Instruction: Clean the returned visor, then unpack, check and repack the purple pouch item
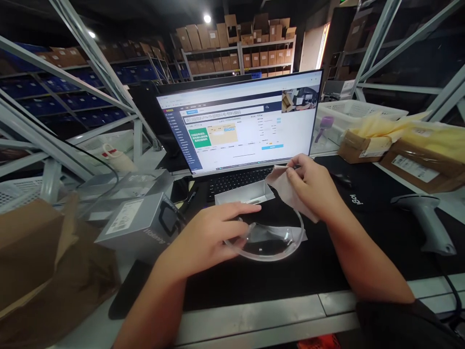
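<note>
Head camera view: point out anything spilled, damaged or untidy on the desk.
No spill or clear damage shows. The untidiest spot is at right: yellow packaging sticks up unevenly out of a small cardboard box, rising past its rim.

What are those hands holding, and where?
The left hand holds a clear curved piece by its left end; the right hand pinches a pale cloth by its top edge.

Dim storage space

Behind the counter [261, 317], pale shelves [240, 57] hold brown cartons [268, 58]; blue bins [90, 92] sit in rows at left. A ceiling lamp [207, 18] glows; a bright strip [322, 46] shows at right. Grey metal struts [378, 39] rise on either side.
</note>
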Available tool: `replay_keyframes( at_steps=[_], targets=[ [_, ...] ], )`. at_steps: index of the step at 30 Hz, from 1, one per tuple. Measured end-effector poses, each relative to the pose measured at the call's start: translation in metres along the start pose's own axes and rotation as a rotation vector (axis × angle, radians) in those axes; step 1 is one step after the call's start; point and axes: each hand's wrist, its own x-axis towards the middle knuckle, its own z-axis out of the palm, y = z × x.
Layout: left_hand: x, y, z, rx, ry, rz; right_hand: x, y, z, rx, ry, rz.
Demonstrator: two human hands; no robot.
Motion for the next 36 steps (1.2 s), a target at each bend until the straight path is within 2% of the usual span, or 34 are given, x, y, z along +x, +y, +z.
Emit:
replay_keyframes(
  at_steps=[4, 8, 9, 11, 13, 15, 17, 20, 23, 25, 27, 29, 36],
  targets=[
    [0.001, -0.002, -0.001, -0.001, 0.005, 0.008, -0.005, -0.007, 0.003, -0.020, 0.020, 0.017],
    [0.003, -0.005, -0.001, -0.018, 0.004, 0.025, -0.024, -0.024, -0.005, 0.201, 0.007, -0.061],
    [0.003, -0.006, -0.001, -0.020, 0.004, 0.027, -0.032, -0.029, -0.010, 0.289, -0.064, -0.101],
    [0.003, -0.008, -0.001, -0.014, 0.007, 0.033, -0.046, -0.040, -0.024, 0.423, -0.325, -0.215],
    [0.002, -0.009, -0.001, 0.023, 0.006, 0.036, -0.055, -0.047, -0.038, 0.444, -0.619, -0.321],
    [0.002, -0.009, 0.000, 0.082, -0.011, 0.027, -0.059, -0.049, -0.046, 0.407, -0.765, -0.372],
    [0.002, -0.007, 0.002, 0.144, -0.036, 0.013, -0.056, -0.047, -0.046, 0.404, -0.743, -0.330],
    [0.003, -0.002, 0.005, 0.216, -0.059, 0.030, -0.048, -0.041, -0.035, 0.462, -0.667, -0.161],
    [0.004, 0.003, 0.005, 0.252, -0.069, 0.057, -0.041, -0.036, -0.024, 0.545, -0.734, -0.029],
    [0.005, 0.005, 0.005, 0.271, -0.062, 0.062, -0.038, -0.034, -0.019, 0.551, -0.785, -0.046],
    [0.005, 0.007, 0.005, 0.290, -0.051, 0.064, -0.037, -0.034, -0.015, 0.508, -0.784, -0.124],
    [0.006, 0.008, 0.008, 0.307, -0.045, 0.070, -0.038, -0.035, -0.011, 0.476, -0.748, -0.182],
    [0.007, 0.000, 0.020, 0.432, 0.010, 0.120, -0.040, -0.040, 0.005, 0.345, -0.590, -0.190]
  ],
)
